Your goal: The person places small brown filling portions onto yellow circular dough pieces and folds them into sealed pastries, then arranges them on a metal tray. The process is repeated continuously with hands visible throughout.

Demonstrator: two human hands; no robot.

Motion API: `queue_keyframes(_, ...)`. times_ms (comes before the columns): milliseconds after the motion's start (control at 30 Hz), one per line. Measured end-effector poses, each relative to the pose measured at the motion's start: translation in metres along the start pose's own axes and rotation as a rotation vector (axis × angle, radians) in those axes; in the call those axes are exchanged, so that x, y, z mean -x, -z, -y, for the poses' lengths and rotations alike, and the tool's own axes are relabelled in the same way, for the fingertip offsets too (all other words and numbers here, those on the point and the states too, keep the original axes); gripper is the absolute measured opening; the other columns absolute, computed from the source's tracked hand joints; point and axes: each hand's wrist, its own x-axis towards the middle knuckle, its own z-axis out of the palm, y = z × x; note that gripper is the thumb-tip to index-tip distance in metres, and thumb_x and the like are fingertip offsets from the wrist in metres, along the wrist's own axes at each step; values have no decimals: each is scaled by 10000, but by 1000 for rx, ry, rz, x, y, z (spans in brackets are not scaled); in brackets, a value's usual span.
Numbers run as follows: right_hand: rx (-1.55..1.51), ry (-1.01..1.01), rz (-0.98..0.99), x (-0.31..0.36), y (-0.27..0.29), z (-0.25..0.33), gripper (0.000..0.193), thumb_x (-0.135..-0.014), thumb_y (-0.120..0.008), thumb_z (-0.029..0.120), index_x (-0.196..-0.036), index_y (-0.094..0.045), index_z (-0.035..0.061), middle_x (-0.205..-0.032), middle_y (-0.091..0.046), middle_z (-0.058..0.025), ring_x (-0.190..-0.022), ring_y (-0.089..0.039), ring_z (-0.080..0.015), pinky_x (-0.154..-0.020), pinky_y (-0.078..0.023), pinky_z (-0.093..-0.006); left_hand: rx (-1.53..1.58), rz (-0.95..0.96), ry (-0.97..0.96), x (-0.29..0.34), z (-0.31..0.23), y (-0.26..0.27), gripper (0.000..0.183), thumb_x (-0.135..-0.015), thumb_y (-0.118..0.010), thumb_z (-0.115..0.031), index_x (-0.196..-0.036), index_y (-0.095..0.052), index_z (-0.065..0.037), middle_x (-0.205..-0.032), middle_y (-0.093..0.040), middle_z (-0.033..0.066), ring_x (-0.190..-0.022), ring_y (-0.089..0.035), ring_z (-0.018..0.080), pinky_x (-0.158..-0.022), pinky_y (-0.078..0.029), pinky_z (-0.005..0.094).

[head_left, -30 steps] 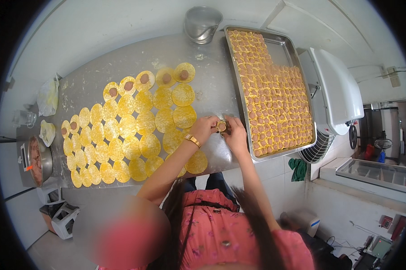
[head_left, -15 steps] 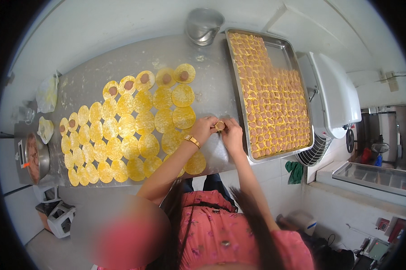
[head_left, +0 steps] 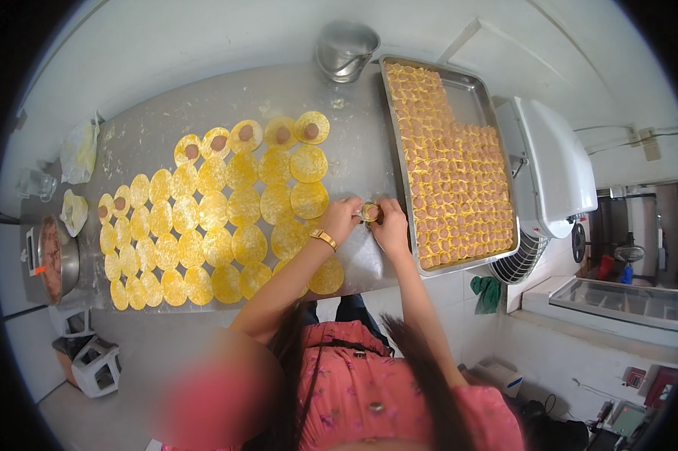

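Observation:
Between my two hands, over the steel table (head_left: pixel 369 164), is a small open-topped dumpling (head_left: pixel 370 213) in a yellow wrapper. The fingers of my left hand (head_left: pixel 340 219) pinch its left side, and those of my right hand (head_left: pixel 391 231) close on its right. Left of my hands lie rows of round yellow wrappers (head_left: pixel 217 246). Along the far row, several wrappers carry a dab of pinkish meat filling (head_left: pixel 219 142); two at the left end do too. To the right, a large metal tray (head_left: pixel 470 96) holds closely packed open-topped dumplings (head_left: pixel 459 180).
A metal bucket (head_left: pixel 346 51) stands at the table's back. At the far left are a bowl of meat filling (head_left: pixel 51 252) and crumpled plastic bags (head_left: pixel 78 153). Beyond the tray is a white appliance (head_left: pixel 553 161). White stools (head_left: pixel 97 370) stand on the floor at lower left.
The dumpling has turned slightly in my fingers, and its top looks paler. My hands stay in nearly the same place. The whole view has shifted a little.

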Motion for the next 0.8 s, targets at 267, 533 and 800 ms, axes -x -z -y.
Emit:
queue_keyframes(267, 67, -6, 9, -8, 6, -1, 282, -671, -606, -55, -947, -621, 5, -846, -584, -152, -748, -593, -328, -668, -479, -371, 19, -31, -2, 0, 2, 4, 309, -669, -649, 34, -956, -620, -75, -807, -647, 116, -749, -632, 267, -664, -505, 339)
queue_keyframes(533, 18, 103, -33, -11, -2, 5, 336, -648, -627, -43, -978, -618, 18, -853, -579, -152, -757, -593, -330, -661, -483, -366, 104, -26, 10, 0, 3, -2, 211, -711, -621, -7, -918, -609, -50, -792, -636, 162, -745, -620, 319, -661, -504, 374)
queue_keyframes(800, -9, -27, -51, 2, -9, 15, 357, -628, -616, -48, -974, -614, 41, -839, -572, -142, -784, -584, -334, -692, -475, -377, 108, -42, 20, 3, 4, -5, 197, -723, -618, 38, -912, -605, -17, -821, -653, 157, -759, -656, 267, -667, -520, 323)
